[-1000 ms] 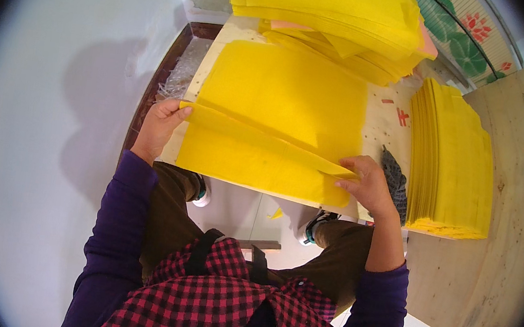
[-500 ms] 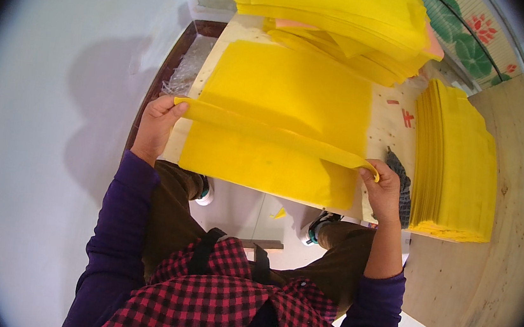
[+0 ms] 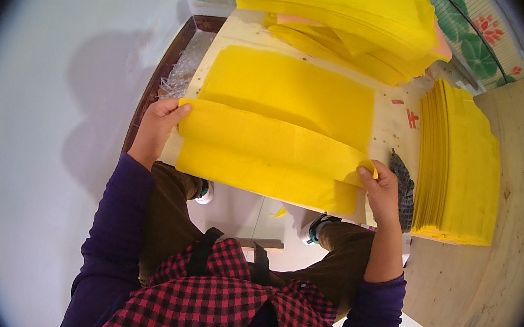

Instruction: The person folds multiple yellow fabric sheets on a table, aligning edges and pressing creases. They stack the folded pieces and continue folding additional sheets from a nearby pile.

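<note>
Since earlier frame, I see folded edge moved higher. Left hand [image 3: 158, 128] and right hand [image 3: 382, 190] each pinch yellow sheet [image 3: 276, 146], frame centre, on bench [image 3: 400, 124]; yellow stack [image 3: 460, 165] right.

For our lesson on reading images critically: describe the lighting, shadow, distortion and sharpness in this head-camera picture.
Head view: even, soft light with no glare on the yellow sheet; a soft grey shadow falls on the pale floor left of the left hand; fisheye bending curves the wooden table edge, with a black rim around the picture; the right hand and the yellow stack look sharp.
</note>
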A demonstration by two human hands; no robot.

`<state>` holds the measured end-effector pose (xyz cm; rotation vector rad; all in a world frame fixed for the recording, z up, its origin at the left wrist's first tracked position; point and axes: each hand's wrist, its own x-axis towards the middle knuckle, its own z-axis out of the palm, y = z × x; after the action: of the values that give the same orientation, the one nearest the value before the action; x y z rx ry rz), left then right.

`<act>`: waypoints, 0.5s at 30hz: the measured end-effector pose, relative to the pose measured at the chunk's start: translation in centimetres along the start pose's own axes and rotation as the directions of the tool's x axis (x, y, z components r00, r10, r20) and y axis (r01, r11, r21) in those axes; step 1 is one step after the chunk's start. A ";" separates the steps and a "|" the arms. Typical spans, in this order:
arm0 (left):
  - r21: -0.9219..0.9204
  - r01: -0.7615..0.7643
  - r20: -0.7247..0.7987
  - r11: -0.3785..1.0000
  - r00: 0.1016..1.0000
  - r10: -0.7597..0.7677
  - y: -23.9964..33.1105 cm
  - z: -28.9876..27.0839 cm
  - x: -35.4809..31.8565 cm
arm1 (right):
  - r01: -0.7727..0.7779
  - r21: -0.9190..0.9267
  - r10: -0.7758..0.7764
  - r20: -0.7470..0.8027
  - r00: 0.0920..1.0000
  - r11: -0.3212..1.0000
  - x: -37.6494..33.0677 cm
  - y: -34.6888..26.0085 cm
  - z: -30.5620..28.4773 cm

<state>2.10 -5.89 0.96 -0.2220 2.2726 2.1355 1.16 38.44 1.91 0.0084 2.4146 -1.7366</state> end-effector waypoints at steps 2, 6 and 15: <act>-0.022 0.022 0.002 1.000 1.000 -0.022 -0.3 0.5 0.4 | -0.054 -0.028 0.054 -0.032 0.998 0.998 1.1 0.5 0.8; -0.028 0.046 -0.022 0.999 0.999 -0.047 -0.8 1.2 1.1 | -0.063 0.001 0.063 -0.066 0.996 0.998 1.9 1.0 1.2; -0.224 0.156 -0.195 0.962 0.960 -0.201 -0.3 0.8 1.3 | -0.112 -0.086 0.103 -0.105 0.989 0.990 2.0 0.6 1.3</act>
<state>0.81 -5.26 0.44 -0.6693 2.0307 2.3483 -0.59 37.22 0.64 0.2160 2.5108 -1.6148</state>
